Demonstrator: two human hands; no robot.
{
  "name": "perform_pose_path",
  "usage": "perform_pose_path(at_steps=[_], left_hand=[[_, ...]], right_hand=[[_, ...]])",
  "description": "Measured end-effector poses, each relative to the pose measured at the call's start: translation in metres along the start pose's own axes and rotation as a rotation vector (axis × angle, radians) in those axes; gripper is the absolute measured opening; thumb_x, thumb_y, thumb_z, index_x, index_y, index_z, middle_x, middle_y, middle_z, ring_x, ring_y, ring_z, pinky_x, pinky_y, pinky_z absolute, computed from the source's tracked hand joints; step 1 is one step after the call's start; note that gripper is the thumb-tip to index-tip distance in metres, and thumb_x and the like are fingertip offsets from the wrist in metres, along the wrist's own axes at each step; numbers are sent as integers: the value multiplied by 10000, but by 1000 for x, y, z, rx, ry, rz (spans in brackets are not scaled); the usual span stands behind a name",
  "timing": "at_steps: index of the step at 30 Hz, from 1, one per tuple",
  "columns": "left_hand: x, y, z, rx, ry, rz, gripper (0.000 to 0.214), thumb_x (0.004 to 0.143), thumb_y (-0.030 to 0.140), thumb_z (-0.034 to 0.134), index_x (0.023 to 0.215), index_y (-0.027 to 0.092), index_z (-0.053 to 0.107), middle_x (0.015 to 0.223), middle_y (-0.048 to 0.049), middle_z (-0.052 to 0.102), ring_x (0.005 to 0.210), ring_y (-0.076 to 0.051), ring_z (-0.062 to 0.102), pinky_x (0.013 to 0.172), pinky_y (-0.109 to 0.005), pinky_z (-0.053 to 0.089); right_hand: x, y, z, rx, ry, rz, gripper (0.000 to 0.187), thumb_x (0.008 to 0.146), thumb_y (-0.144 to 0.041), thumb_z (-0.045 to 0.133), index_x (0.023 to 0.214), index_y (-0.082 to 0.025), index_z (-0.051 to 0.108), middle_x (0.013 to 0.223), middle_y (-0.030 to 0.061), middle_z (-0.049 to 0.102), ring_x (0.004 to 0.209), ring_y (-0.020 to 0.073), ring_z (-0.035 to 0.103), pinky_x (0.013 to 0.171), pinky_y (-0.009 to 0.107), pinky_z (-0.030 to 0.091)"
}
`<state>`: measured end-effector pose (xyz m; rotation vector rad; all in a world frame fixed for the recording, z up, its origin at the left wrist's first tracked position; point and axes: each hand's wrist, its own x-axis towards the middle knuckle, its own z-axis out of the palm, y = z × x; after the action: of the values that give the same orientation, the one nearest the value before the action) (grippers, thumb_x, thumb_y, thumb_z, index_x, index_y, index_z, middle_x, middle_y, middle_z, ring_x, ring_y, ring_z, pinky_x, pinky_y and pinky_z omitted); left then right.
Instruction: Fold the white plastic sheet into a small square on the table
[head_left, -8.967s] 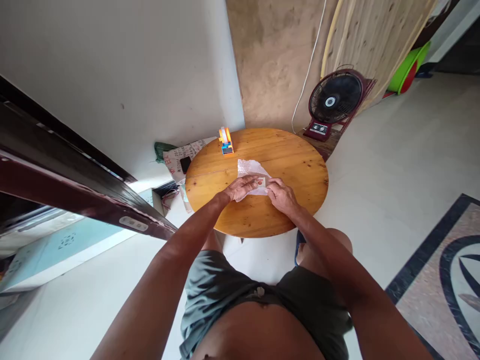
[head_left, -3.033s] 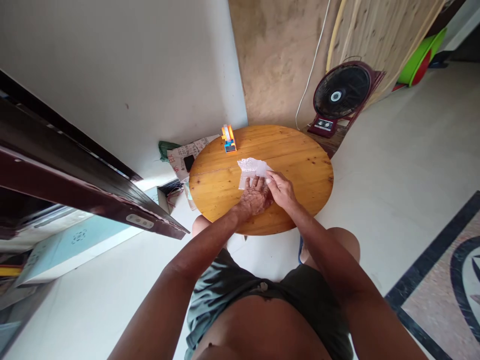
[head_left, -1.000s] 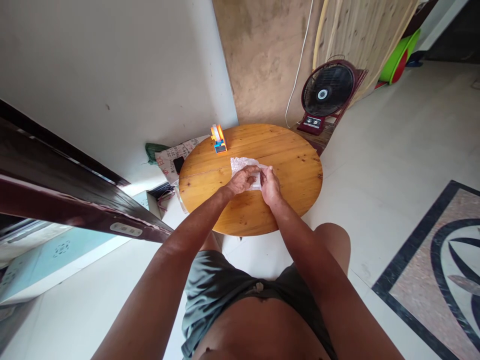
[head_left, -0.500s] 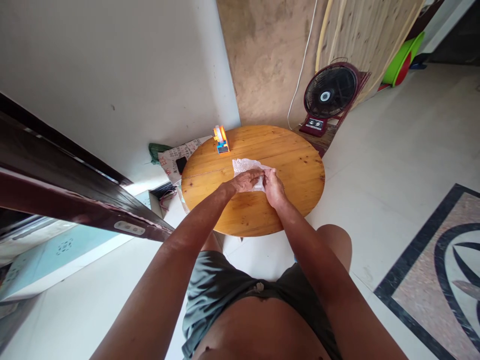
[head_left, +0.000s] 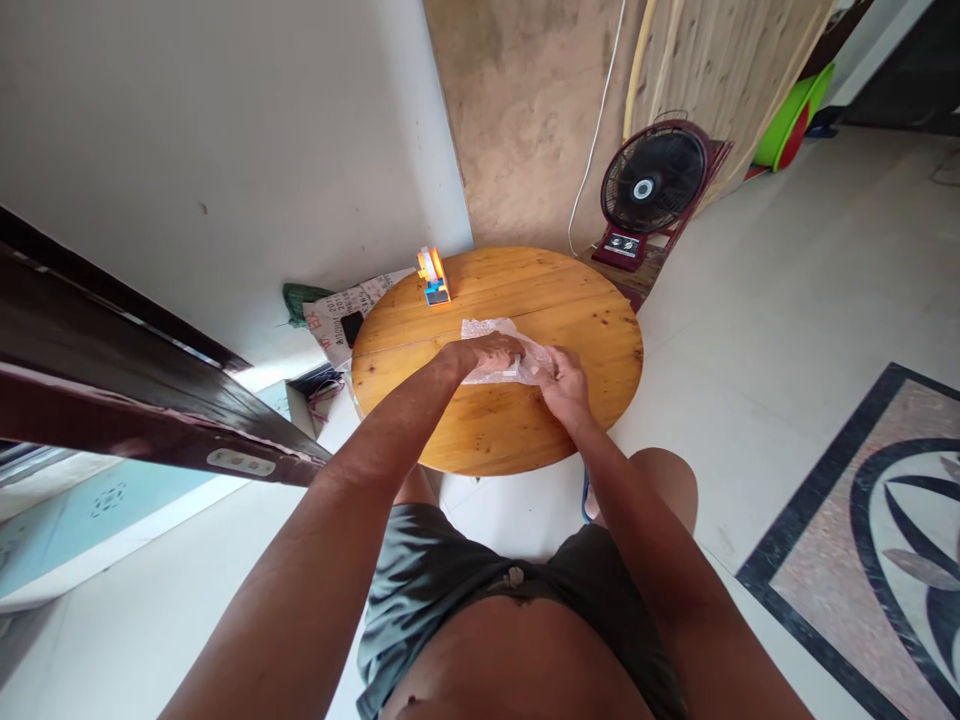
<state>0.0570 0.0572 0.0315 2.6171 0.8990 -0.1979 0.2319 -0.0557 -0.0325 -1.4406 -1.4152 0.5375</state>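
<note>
The clear crinkled plastic wrap (head_left: 480, 329) lies near the middle of the round wooden worktop (head_left: 592, 315), well in from the rim on every side. Bare wood stays open to the right of it and along the near edge in front of us. At the far left rim stands the small orange and blue tape dispenser (head_left: 433, 277), well apart from the wrap. Beyond the far right edge a dark red floor fan (head_left: 651, 190) sits on the floor, clear of the worktop.

Our left hand (head_left: 491, 352) lies palm down on the wrap with its fingers bent over it; we cannot tell whether it grips or only presses. Our right hand (head_left: 568, 382) is closed, its fingertips (head_left: 550, 366) pinching the wrap's right edge just above the wood.
</note>
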Motion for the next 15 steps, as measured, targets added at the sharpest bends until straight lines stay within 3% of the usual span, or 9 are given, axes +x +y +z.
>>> perform_pose_path(at_steps=[2,5,10,15], left_hand=[[0,-1,0,-16,-14,-18,525,816,95,459,1265,216,703,1365,-41,690,1277,-197,598,1137,-265,390],[-4,2,-2,-33,-21,-30,527,822,88,446,1280,167,695,1417,-83,652,1306,-205,579,1150,-257,364],[-8,10,-7,0,-29,-64,473,836,91,474,1227,177,725,1340,-76,701,1249,-198,613,1108,-234,384],[-8,14,-7,38,-23,-47,479,835,77,484,1242,177,715,1353,-75,699,1257,-193,618,1089,-225,406]], right_hand=[[-2,0,-6,-319,55,-14,541,872,-402,649,1300,-72,648,1377,230,605,1345,354,504,1183,510,368],[1,-5,-7,-615,-35,30,496,888,-377,631,1251,-42,673,1344,255,613,1341,384,477,1173,523,340],[20,-17,5,-735,-114,107,380,879,-377,652,1119,-97,750,1318,224,628,1298,373,499,1111,478,383],[33,-26,9,-752,-197,87,260,884,-298,642,1033,-132,775,1169,180,693,1145,309,608,1009,390,455]])
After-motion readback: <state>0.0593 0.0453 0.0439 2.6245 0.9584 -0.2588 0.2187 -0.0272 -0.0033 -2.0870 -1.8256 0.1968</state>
